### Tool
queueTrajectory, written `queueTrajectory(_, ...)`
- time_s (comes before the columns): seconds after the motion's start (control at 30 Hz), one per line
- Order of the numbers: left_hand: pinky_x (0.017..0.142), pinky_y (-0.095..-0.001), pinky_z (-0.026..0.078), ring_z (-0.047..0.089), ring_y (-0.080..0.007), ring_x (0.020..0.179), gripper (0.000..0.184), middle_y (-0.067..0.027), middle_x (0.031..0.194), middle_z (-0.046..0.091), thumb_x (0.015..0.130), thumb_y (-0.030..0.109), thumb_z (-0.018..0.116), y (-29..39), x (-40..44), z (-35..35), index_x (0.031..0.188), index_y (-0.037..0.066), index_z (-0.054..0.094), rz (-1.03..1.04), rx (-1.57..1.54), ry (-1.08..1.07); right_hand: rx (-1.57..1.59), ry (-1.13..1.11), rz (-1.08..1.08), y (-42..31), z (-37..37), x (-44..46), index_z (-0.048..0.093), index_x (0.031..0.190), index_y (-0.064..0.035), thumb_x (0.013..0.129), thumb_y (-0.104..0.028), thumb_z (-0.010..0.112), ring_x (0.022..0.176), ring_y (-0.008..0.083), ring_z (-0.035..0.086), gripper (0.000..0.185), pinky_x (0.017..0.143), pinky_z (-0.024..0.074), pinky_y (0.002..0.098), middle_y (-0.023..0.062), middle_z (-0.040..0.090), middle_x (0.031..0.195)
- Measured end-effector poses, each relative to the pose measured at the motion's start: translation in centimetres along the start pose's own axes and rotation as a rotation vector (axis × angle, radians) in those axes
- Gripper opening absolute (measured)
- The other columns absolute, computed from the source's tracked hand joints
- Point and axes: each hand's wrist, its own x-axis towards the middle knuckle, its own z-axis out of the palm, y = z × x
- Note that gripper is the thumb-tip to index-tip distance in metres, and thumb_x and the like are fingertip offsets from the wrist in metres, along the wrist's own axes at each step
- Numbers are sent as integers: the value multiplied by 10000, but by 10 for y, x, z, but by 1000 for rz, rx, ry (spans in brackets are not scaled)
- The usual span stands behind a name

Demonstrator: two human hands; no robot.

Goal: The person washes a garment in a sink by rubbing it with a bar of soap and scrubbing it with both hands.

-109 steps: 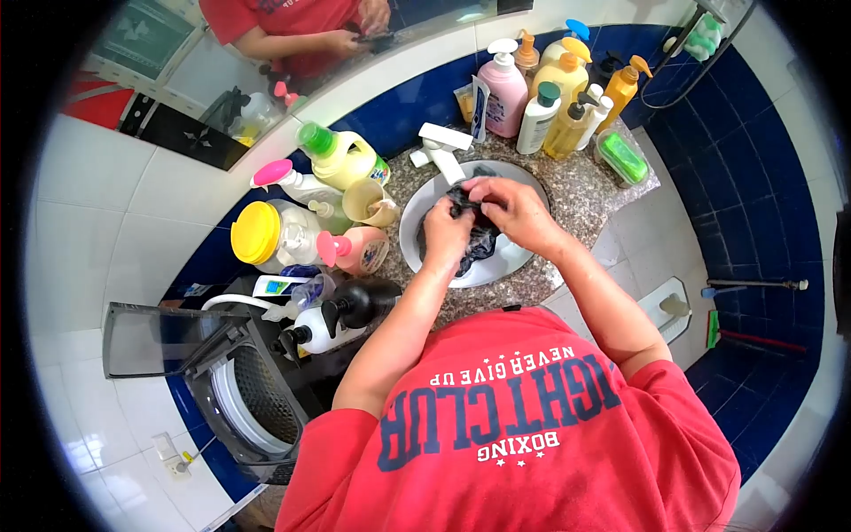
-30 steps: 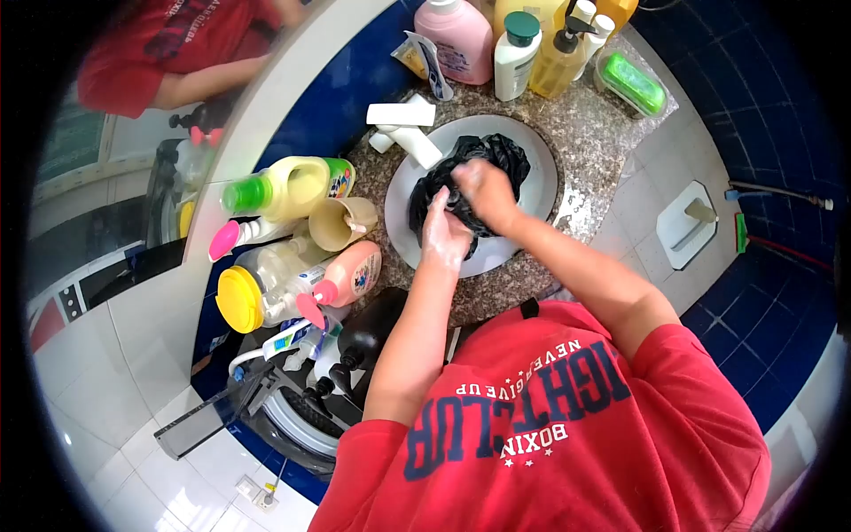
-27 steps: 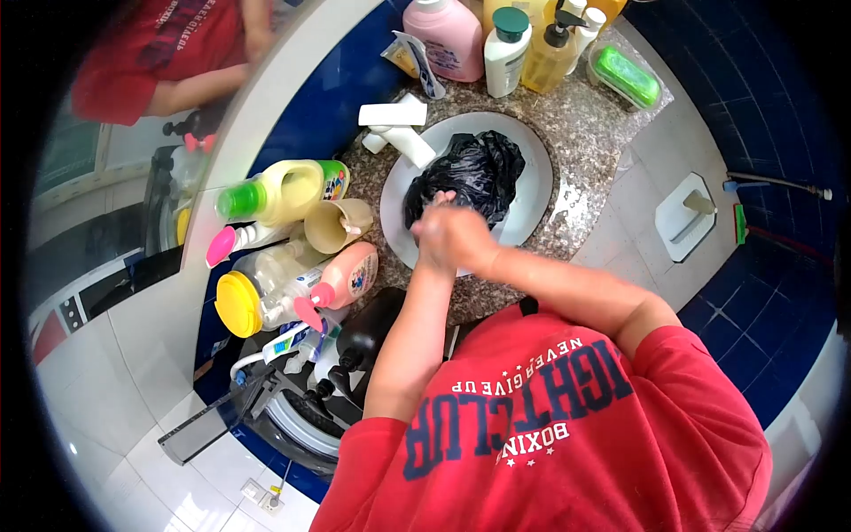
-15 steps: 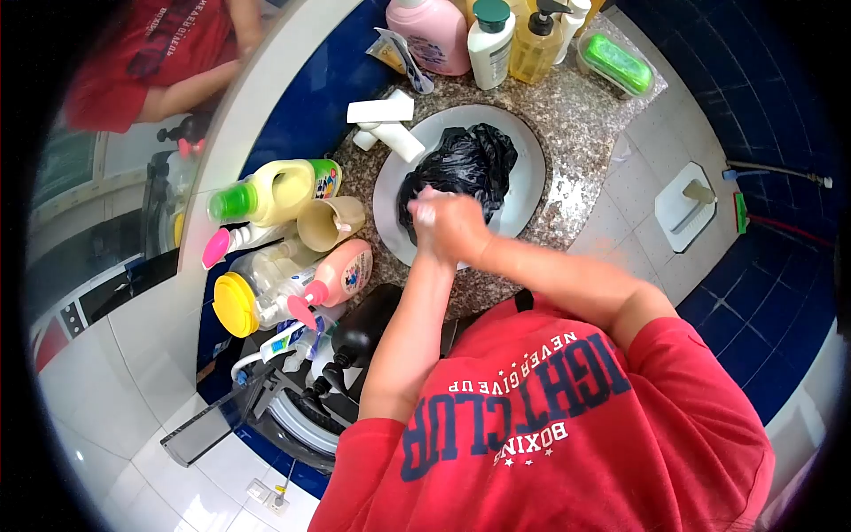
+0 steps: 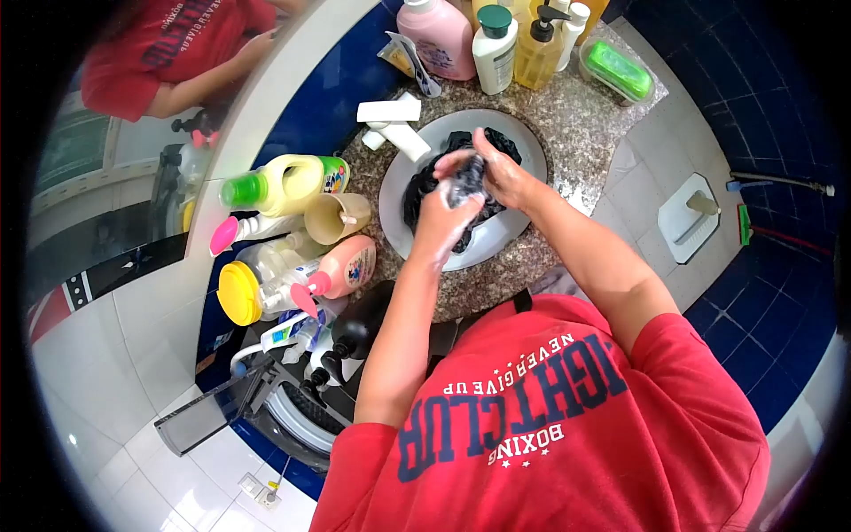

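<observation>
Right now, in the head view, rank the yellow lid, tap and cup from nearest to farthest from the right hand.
From the right hand:
1. Tap: left, by the sink.
2. Cup: farther left, beyond the sink's rim.
3. Yellow lid: farthest left, past the cup.

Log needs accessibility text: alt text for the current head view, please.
A person's left hand and right hand hold foamy, bunched black material between them over a pale round basin, with more of it lying inside. A white faucet sits beside the basin on a speckled counter, with bottles crowded on both sides.
</observation>
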Motion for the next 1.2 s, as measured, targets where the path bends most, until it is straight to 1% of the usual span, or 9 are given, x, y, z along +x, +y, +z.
queueTrajectory(0.37, 950, -468, 468, 589, -276, 985, 191, -124, 998, 613, 921, 57, 455, -88, 36, -52, 1074, 9, 559, 59, -1609, -142, -236, 243, -155, -24, 31, -51, 622, 1113, -16, 798, -166, 737, 882, 100, 573, 367, 828, 453, 245, 30, 644, 984)
queueTrajectory(0.5, 948, -442, 461, 540, -245, 1072, 376, -98, 1172, 547, 893, 91, 520, -64, 38, -8, 1266, 116, 478, -255, -1254, 305, -901, 643, -371, 3, 43, -26, 634, 1073, -86, 653, -47, 762, 878, 170, 637, 441, 838, 488, 316, 99, 672, 941)
queueTrajectory(0.57, 899, -375, 469, 538, -219, 1009, 294, -99, 1124, 542, 925, 168, 538, -115, 72, -15, 1199, 69, 496, 397, -1054, -452, -1241, 418, -643, 17, 75, -27, 643, 1047, -143, 626, -92, 746, 859, 278, 664, 437, 825, 506, 376, 140, 665, 891)
queueTrajectory(0.7, 618, -311, 419, 524, -182, 696, 337, -39, 671, 529, 926, 421, 525, -51, 42, 2, 815, 103, 541, -278, -1350, -99, -1376, 200, -677, 14, 109, -44, 609, 926, -117, 749, -175, 612, 735, 317, 633, 186, 612, 498, 446, 126, 598, 810)
queueTrajectory(0.77, 667, -333, 473, 576, -203, 781, 299, -54, 794, 591, 952, 393, 491, -109, 79, 1, 919, 108, 572, 362, -866, -226, -1628, 486, -426, 19, 75, -19, 654, 1014, -152, 680, -169, 701, 843, 357, 650, 338, 781, 521, 420, 146, 659, 876)
queueTrajectory(1.03, 850, -362, 503, 615, -204, 964, 283, -71, 1009, 629, 978, 316, 404, -109, 78, 9, 1043, 109, 586, 478, -1307, -486, -1449, 481, -249, 16, 89, -24, 628, 887, -82, 735, -302, 677, 801, 363, 645, 272, 716, 522, 442, 171, 650, 846)
queueTrajectory(1.1, 785, -335, 498, 617, -214, 916, 319, -36, 859, 646, 942, 353, 413, -108, 65, -28, 732, 156, 551, -234, -1147, -508, -1451, 373, -345, 21, 109, -35, 636, 874, -85, 728, -267, 675, 802, 360, 647, 237, 717, 524, 440, 172, 655, 860)
queueTrajectory(1.13, 768, -354, 504, 615, -203, 906, 303, -52, 913, 643, 935, 379, 407, -104, 57, 15, 801, 149, 552, 566, -1423, -663, -1461, 395, -423, 34, 92, -25, 643, 858, -90, 727, -261, 665, 807, 361, 649, 217, 722, 525, 441, 171, 661, 849)
queueTrajectory(1.2, 884, -415, 480, 597, -249, 1028, 320, -101, 1096, 619, 955, 379, 414, -107, 62, -7, 1056, 110, 554, -97, -1240, -257, -1400, 641, -314, 20, 67, -11, 646, 909, -70, 754, -244, 649, 817, 364, 649, 233, 730, 521, 446, 189, 660, 834)
